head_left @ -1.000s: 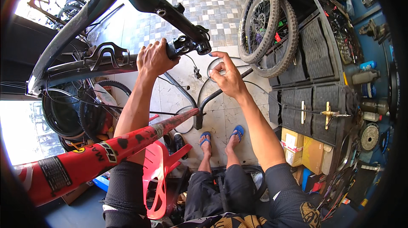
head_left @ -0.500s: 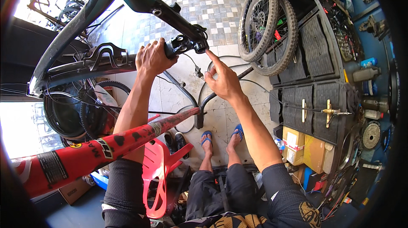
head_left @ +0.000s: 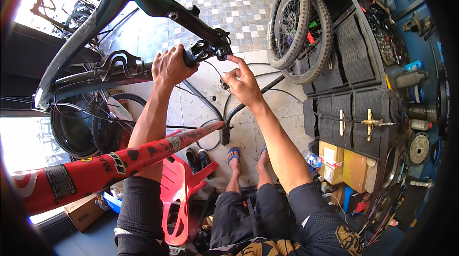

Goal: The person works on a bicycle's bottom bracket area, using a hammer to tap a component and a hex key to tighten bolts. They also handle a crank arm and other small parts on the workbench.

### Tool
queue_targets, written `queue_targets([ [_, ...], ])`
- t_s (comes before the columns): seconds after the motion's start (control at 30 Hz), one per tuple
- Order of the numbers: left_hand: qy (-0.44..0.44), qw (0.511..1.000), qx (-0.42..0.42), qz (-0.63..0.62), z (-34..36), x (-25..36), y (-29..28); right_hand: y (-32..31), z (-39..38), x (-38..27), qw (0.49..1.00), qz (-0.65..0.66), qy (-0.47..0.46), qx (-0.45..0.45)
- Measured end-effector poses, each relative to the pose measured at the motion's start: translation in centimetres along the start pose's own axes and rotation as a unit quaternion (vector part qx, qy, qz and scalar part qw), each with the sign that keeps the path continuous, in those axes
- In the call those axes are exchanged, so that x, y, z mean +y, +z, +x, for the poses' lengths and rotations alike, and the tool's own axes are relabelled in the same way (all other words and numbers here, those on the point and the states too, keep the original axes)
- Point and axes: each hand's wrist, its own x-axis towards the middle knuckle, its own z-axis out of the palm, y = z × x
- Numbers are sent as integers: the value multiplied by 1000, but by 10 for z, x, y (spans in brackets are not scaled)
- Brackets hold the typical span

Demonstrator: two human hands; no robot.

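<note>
A black bicycle frame (head_left: pixel 155 4) hangs at the upper left, without wheels. My left hand (head_left: pixel 173 67) is wrapped over its lower tube, just left of the open joint (head_left: pixel 203 49) where several frame parts meet. My right hand (head_left: pixel 245 86) is at the right of that joint. Its index finger is stretched out with the tip at a round opening (head_left: pixel 223 54) in the frame's end; the other fingers are curled, and I see nothing held in them. Below the frame, a loose cable (head_left: pixel 213 67) runs down past the right hand.
A scuffed red tube (head_left: pixel 141 153) crosses in front of my left forearm, reaching a black stand base (head_left: pixel 224 134). A red plastic chair (head_left: pixel 174 184) stands below it. Two wheels (head_left: pixel 289 26) lean against a dark cabinet at right. Tools (head_left: pixel 392 41) and cardboard boxes (head_left: pixel 330 160) line that side.
My right hand has shifted slightly left and its index finger lies flatter, its tip still at the frame's opening. The left hand keeps its grip; the view has moved a little.
</note>
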Motion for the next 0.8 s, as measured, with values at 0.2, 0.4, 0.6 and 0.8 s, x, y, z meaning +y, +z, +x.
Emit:
queue_targets([
  [0.2,1,1000,-4,6,1,0,-1,6,-10,0,993,-96,-31,-53],
  [0.4,-3,1000,-13,4,1,3,-2,19,-15,1,852,496,130,-112],
  [0.6,-5,1000,-14,5,1,2,-1,39,-15,14,685,709,35,-161],
  [0.8,3,1000,-1,4,1,0,2,40,-16,18,664,732,38,-151],
])
